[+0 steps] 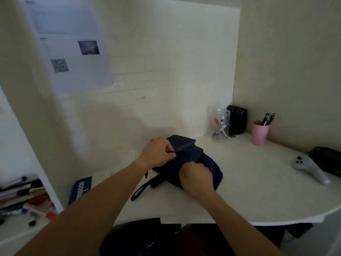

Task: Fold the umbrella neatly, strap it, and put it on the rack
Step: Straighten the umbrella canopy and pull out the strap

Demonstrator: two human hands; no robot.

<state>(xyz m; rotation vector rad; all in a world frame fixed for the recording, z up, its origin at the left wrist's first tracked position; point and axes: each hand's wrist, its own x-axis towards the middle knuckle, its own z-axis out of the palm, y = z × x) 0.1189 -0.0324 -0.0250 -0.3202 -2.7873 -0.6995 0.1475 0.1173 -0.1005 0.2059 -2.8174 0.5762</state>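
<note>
A dark navy folding umbrella (188, 154) lies collapsed on the white desk (258, 191), its fabric bunched loosely. Its black handle (156, 180) points toward me, with a black wrist loop (138, 193) trailing off to the left. My left hand (156, 152) pinches a fold of fabric and a thin dark strap at the umbrella's far left side. My right hand (197, 177) is closed on the fabric at the near right side. No rack is visible.
At the back right stand a clear jar of markers (220, 125), a black box (237, 119) and a pink cup of pens (260, 132). A grey controller (311, 169) lies at the right. A blue booklet (80, 189) lies left; a shelf of pens and papers (24, 200) is far left.
</note>
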